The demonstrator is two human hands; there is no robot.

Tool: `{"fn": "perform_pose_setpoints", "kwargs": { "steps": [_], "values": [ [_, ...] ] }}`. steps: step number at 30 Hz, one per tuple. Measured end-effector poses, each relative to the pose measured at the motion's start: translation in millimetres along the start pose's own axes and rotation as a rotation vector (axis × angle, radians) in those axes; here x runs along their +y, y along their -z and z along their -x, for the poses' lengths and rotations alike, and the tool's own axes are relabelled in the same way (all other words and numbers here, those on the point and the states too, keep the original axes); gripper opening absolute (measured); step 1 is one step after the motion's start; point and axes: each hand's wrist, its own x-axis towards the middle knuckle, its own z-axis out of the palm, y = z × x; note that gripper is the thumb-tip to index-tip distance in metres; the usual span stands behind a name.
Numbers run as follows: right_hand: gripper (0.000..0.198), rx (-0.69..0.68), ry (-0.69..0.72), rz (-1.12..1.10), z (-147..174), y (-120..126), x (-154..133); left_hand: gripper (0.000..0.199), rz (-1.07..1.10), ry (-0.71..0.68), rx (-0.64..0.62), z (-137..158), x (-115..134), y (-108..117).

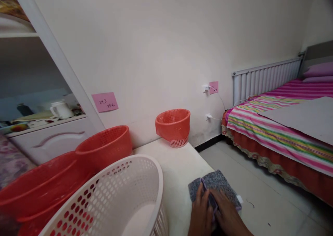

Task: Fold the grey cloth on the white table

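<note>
White walls around you, pale tiled floor (262, 180) to the right, cream counter (171, 166) straight ahead against the wall.

Both your hands are low at the bottom edge, on a folded grey speckled cloth (217, 184) lying flat at the counter's near right corner. Your left hand (201, 213) lies palm down on the cloth's near left part, fingers stretched forward, nothing gripped. Your right hand (229, 215) sits just beside it, touching the cloth; a thin purple strip (208, 196) runs between the two hands, and I can't tell if the right fingers pinch it or only rest on it.

Round the cloth:
- white perforated basket (117, 194) just left of it, tilted toward you
- two red baskets (78, 170), nested, behind and left of the white one
- small red basket (173, 125) at the counter's far end, against the wall, well apart from the cloth

On the wall: pink sticky note (104, 101) with handwriting, a second pink note (213, 87) by a charger plug (206, 88). White radiator (265, 78) further right. Bed (281, 132) with a striped pink-green sheet on the right, grey sheet (304, 118) laid on it. Cabinet (49, 138) on the left, with a white jug (60, 109) on its shelf.
</note>
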Motion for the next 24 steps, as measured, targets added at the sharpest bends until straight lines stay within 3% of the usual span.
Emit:
{"fn": "perform_pose_setpoints", "kwargs": {
  "steps": [5, 10, 14, 16, 19, 24],
  "values": [
    [0.047, 0.136, 0.034, 0.003, 3.1, 9.2, -5.2, 0.055, 0.002, 0.115, 0.164, 0.0, -20.5, -17.3],
    [0.042, 0.254, 0.072, 0.07, 0.2, 15.9, -14.2, 0.055, -0.112, 0.131, 0.136, -12.6, -16.5, -24.1],
    [0.037, 0.337, 0.077, 0.062, 2.0, 18.3, -2.9, 0.054, -0.159, 0.205, 0.021, -20.6, -13.3, -25.9],
    [0.035, 0.398, -0.036, 0.035, 5.1, 23.3, 11.5, 0.05, -0.155, 0.235, -0.012, -21.3, -11.9, -27.3],
    [0.041, 0.416, -0.327, -0.052, 10.3, 33.2, 37.2, 0.051, -0.166, 0.271, -0.001, -21.4, -3.9, -28.3],
    [0.059, 0.152, -0.67, -0.337, 8.2, 42.8, 59.5, 0.057, -0.192, 0.336, 0.104, -28.7, 15.0, -31.5]
  ]
}}
